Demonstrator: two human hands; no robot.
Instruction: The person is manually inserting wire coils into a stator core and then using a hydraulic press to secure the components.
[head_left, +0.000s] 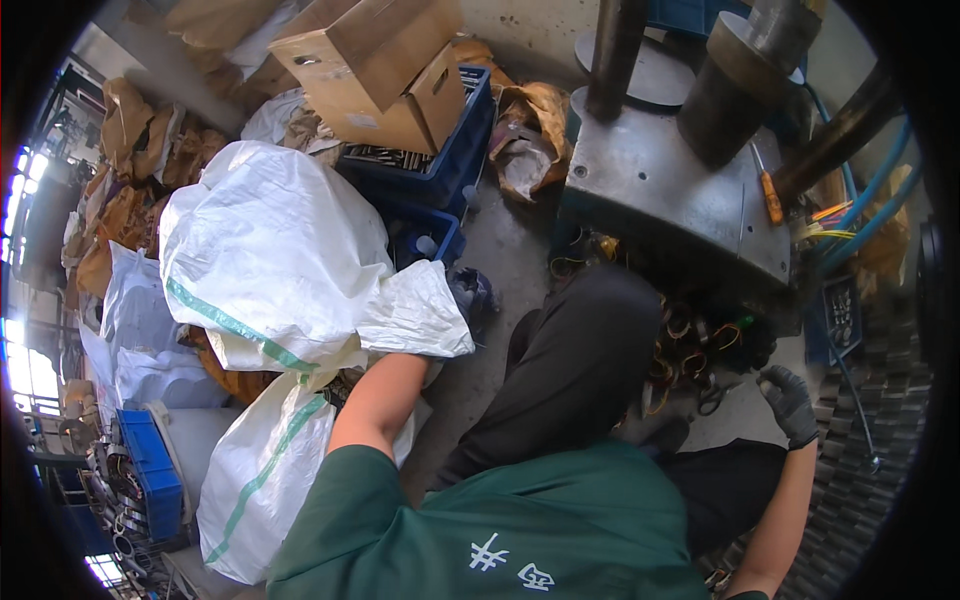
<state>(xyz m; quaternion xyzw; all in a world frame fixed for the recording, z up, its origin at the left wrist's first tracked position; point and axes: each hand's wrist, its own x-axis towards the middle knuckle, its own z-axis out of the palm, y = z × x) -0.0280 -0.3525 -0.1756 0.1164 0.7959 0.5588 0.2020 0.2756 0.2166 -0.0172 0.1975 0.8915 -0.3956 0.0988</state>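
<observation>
My left forearm (385, 400) reaches up under the loose flap of a large white woven sack (275, 250) with a green stripe. The flap covers my left hand, so its fingers are hidden. Below it leans a second white sack (265, 480), also green-striped. On the other side, my right hand (790, 405), in a dark grey glove, hangs low with fingers loosely bent and nothing visible in them. Close to its fingertips lies a dark heap of ring-shaped parts (680, 350), under the front of a heavy metal press (690, 190).
Cardboard boxes (370, 60) stand on a blue crate (470, 130) of metal pieces. A screwdriver with an orange handle (771, 197) rests on the press bed beside blue hoses (885, 190). Dark stacked pieces (870, 420) line the right side. Another blue bin (152, 470) is at left.
</observation>
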